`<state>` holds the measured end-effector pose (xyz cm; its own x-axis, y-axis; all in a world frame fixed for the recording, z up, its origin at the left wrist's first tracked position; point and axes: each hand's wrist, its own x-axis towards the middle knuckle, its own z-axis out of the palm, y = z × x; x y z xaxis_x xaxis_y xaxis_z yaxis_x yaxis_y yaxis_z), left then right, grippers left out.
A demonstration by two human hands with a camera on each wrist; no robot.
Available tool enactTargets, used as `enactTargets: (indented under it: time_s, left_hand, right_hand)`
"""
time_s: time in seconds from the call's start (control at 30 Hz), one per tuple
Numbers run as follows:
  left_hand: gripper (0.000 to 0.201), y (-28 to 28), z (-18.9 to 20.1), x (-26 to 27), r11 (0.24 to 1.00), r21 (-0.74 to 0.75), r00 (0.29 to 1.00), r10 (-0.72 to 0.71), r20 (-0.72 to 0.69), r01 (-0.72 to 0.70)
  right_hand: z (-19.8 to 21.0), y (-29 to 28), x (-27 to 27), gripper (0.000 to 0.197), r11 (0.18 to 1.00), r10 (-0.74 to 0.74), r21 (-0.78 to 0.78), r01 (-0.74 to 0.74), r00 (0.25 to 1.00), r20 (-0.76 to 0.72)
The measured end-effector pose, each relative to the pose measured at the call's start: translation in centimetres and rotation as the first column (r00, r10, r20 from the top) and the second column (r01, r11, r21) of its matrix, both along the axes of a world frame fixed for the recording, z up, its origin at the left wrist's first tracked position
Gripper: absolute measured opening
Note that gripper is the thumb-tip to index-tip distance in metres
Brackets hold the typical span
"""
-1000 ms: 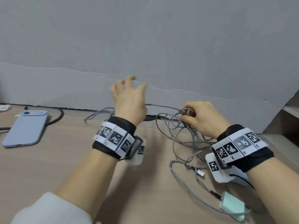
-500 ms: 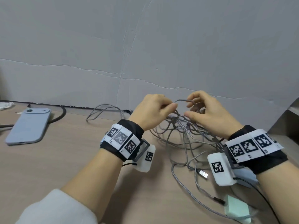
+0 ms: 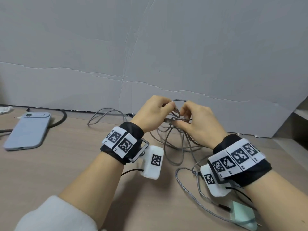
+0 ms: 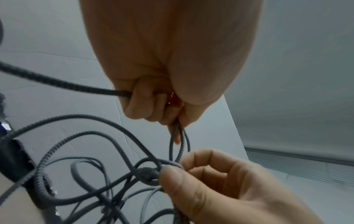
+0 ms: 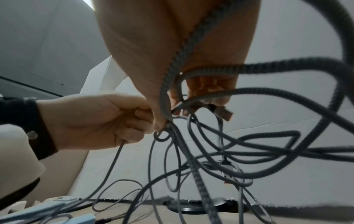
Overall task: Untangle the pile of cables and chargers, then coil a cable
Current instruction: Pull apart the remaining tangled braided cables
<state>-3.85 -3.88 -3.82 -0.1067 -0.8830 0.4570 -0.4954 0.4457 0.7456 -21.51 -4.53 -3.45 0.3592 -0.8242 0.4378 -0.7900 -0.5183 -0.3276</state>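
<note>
A tangle of grey braided cables (image 3: 176, 144) is lifted off the wooden desk (image 3: 66, 164) near the back wall. My left hand (image 3: 167, 108) holds a cable loop in curled fingers; in the left wrist view the cable (image 4: 76, 84) runs out of the left hand's fist (image 4: 153, 106). My right hand (image 3: 181, 115) pinches the strands beside it, thumb and forefinger on a small knot (image 4: 149, 174). A USB plug (image 5: 226, 113) sticks out by the right fingers. A mint-green charger (image 3: 240, 214) lies under my right forearm.
A pale blue phone (image 3: 28, 130) lies face down at the left of the desk, with a thick black cable (image 3: 61, 119) curving behind it. A grey board wall (image 3: 150, 55) closes the back. A shelf edge (image 3: 300, 112) stands at the right.
My left hand went from spread open in the air to gripping a cable loop. Both hands came together and rose, lifting the tangle higher off the desk.
</note>
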Motion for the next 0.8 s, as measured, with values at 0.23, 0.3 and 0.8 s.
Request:
enactTargets:
  time_s: [0.23, 0.3, 0.8]
  left_hand:
    - [0.038, -1.2, -0.7, 1.2, 0.971, 0.013, 0.96, 0.239, -0.144, -0.24]
    - [0.041, -1.3, -0.9, 1.1, 0.966, 0.031, 0.949, 0.258, -0.18, -0.257]
    - [0.042, -1.6, -1.4, 1.1, 0.962, 0.007, 0.936, 0.268, -0.229, -0.274]
  right_hand:
    - [-1.1, 0.3, -1.3, 0.018, 0.887, 0.019, -0.453, -0.087, 0.988, -0.153]
    - [-1.6, 0.3, -1.6, 0.024, 0.858, 0.055, -0.484, -0.171, 0.968, -0.244]
    - [-3.4, 2.0, -0.9, 0.015, 0.808, 0.15, -0.385, -0.447, 0.787, -0.598]
